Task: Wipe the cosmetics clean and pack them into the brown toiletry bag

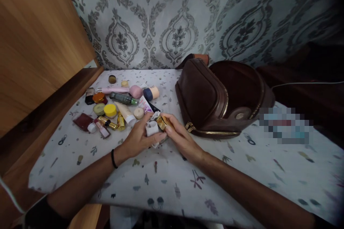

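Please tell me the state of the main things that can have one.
Left hand, closed on crumpled white cloth
Right hand, gripping small shiny gold object
Brown leather bag, zip state unclear
Dark green cylindrical bottle, lying down
Cream tube with white cap, capped, lying
Navy-and-peach cylindrical bottle, lying down
Round yellow-lidded jar, closed

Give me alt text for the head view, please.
The left hand holds a white cloth or tissue and the right hand a small gold object, above a patterned tablecloth. Assorted cosmetics lie left, a brown bag right.
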Available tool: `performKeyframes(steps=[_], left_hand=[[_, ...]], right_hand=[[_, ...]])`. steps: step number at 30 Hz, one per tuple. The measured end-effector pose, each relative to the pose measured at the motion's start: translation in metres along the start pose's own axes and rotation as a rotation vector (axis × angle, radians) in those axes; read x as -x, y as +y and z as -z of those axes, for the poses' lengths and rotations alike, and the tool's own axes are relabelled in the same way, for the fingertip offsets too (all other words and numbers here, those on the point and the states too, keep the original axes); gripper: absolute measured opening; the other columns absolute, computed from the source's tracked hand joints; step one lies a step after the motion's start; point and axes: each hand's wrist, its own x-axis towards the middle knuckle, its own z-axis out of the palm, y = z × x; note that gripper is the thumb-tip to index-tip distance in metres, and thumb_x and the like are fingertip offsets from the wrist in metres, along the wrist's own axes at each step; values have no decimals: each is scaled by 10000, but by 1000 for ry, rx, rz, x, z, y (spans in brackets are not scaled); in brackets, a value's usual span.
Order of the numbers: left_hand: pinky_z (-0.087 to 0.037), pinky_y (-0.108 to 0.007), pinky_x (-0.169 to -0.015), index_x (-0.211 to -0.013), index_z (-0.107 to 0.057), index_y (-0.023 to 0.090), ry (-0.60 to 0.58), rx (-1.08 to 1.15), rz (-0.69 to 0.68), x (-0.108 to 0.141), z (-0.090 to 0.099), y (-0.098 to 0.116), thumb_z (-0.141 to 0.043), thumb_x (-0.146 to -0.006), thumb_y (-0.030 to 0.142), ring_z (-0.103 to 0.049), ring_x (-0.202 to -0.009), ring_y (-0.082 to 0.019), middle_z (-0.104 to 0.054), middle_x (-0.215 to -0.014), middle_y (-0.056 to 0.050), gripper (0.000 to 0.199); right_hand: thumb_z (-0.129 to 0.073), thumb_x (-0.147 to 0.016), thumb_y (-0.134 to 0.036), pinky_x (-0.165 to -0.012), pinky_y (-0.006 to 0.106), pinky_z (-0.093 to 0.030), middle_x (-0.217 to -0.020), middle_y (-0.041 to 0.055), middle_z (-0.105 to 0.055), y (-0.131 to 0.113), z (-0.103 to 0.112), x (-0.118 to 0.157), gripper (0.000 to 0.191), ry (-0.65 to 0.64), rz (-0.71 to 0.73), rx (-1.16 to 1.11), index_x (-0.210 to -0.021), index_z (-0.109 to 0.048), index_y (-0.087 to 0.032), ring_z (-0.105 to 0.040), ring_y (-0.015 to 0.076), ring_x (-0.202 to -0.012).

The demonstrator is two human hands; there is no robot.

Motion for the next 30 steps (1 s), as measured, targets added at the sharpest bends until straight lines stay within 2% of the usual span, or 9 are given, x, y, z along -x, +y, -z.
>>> performKeyframes(steps=[3,6,11,13,16,19,23,27,30], left_hand=[[-457,-288,-762,-1046,-523,188,-4,23,-26,2,0,5,-618,-894,454,-545,-837,-171,-581,-915,-19,321],[-469,-293,-770,-1009,-518,190,-31,48,-46,3,-3,7,-531,-944,443,-561,-844,-175,-595,-918,-32,261],[-483,-318,-837,-990,-529,195,-87,-36,-25,1,-1,13,-467,-979,399,-584,-894,-187,-627,-910,-30,214],[-491,-326,-839,-957,-540,194,-94,-66,10,1,4,16,-457,-981,406,-588,-908,-194,-634,-909,-29,229],[-478,-289,-700,-813,-532,197,-83,-92,81,0,10,15,-442,-979,476,-569,-782,-173,-600,-793,-2,336],[-371,-264,-534,-644,-435,209,-103,-143,147,-1,15,9,-437,-964,550,-469,-596,-138,-462,-604,32,468],[-315,-269,-484,-567,-347,219,-149,-164,206,-4,19,5,-446,-951,575,-406,-523,-127,-361,-523,42,533],[-501,-309,-702,-780,-603,202,-95,-90,197,-5,21,6,-427,-971,573,-617,-801,-196,-650,-794,-25,453],[-532,-367,-857,-986,-665,200,-18,-8,175,-5,18,1,-379,-990,588,-645,-1021,-234,-709,-1010,-83,482]], right_hand=[[-468,-968,-558,-1116,404,-344,-1320,95,-555,-5,0,8,466,25,30,282,-1302,-496,-233,-510,244,-1235],[-421,-990,-528,-1019,416,-416,-1207,97,-594,-5,0,16,444,38,34,361,-1309,-485,-226,-556,248,-1112],[-600,-894,-558,-816,371,-518,-1022,58,-615,5,2,21,460,5,-6,170,-1221,-553,-237,-604,220,-894],[-680,-842,-551,-861,378,-529,-1089,65,-632,6,2,21,497,-9,-31,57,-1217,-566,-247,-625,227,-957],[-758,-793,-508,-931,388,-526,-1144,70,-643,4,0,23,550,-43,-32,-3,-1242,-575,-248,-632,228,-1029],[-803,-767,-448,-952,382,-525,-1157,68,-633,2,-2,26,597,-90,1,29,-1283,-579,-249,-629,215,-1028],[-827,-753,-386,-970,377,-513,-1171,68,-611,4,-3,29,637,-166,9,20,-1318,-562,-259,-615,202,-1040],[-834,-752,-335,-955,368,-515,-1135,57,-626,7,-3,29,629,-228,-31,-107,-1312,-553,-274,-630,192,-1028],[-841,-742,-346,-896,369,-539,-1086,45,-652,6,-2,28,628,-247,-85,-223,-1297,-552,-294,-658,197,-974]])
